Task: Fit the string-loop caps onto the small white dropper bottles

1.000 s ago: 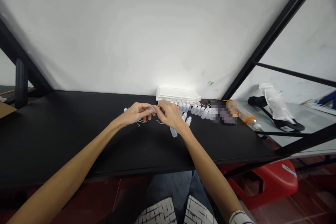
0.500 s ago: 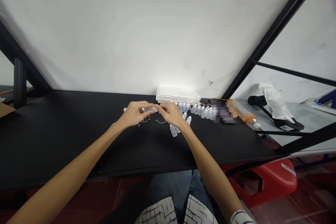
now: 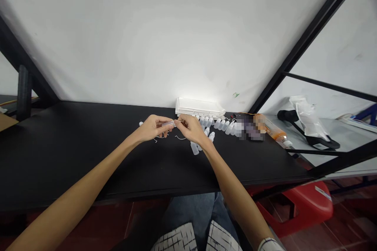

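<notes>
My left hand (image 3: 152, 128) is closed around a small translucent squeeze bottle (image 3: 167, 124), held lying sideways above the black table. The thumb and fingers of my right hand (image 3: 190, 128) pinch together at the bottle's right end. A thin white strip (image 3: 180, 121) shows at those fingertips, though its ends are hidden. Below the hands, thin curved white strips (image 3: 180, 138) lie on the tabletop. Several more small bottles (image 3: 194, 148) lie just beyond and beside my right wrist, partly covered by it. Another small white piece (image 3: 140, 123) lies left of my left hand.
A stack of flat white sheets or bags (image 3: 200, 106) rests against the wall. To its right lie a row of bottles (image 3: 225, 125), a blurred-out item (image 3: 250, 128) and an orange-labelled drink bottle (image 3: 272, 129). A red stool (image 3: 309, 204) stands below the black table (image 3: 73, 145).
The squeeze bottle has turned slightly in my left hand, and more of it shows. My right fingers have shifted a little at its end, where a thin white strip now shows.
</notes>
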Demonstrator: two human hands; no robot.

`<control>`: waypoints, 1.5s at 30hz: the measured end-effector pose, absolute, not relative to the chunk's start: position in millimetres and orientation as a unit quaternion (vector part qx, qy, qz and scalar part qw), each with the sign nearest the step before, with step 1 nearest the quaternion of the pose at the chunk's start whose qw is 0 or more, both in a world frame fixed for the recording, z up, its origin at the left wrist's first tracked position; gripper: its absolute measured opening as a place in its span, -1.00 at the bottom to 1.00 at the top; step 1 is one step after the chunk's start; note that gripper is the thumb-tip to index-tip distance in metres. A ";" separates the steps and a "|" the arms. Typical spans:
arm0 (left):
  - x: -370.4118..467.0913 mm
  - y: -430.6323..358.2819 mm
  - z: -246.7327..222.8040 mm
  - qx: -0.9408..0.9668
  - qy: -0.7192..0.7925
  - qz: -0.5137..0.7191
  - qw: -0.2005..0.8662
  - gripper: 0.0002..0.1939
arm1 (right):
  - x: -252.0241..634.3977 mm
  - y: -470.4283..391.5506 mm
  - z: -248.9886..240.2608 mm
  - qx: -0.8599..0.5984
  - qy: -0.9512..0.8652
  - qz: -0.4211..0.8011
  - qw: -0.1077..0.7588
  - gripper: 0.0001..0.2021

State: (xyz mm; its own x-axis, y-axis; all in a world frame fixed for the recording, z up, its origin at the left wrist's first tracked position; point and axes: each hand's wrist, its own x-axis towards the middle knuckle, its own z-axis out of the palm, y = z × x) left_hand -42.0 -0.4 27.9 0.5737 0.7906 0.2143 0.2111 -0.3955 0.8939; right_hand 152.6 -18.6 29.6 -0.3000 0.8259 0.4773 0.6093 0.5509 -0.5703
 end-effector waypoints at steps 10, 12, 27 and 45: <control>-36.2 -4.0 22.5 0.778 0.361 0.358 0.368 -0.64 | 153.5 -17.4 30.1 -0.440 -0.783 0.199 0.393 -0.60; -34.7 -6.2 23.3 0.775 0.361 0.369 0.365 -0.62 | 153.4 -17.2 31.0 -0.437 -0.775 0.197 0.411 -0.58; -31.4 -1.8 24.8 0.670 0.317 0.407 0.534 -0.71 | 173.6 -6.1 33.7 -0.416 -0.664 0.319 0.533 -0.73; -31.7 -2.7 16.7 0.767 0.369 0.360 0.383 -0.62 | 160.2 -8.9 30.8 -0.378 -0.665 0.401 0.503 -0.78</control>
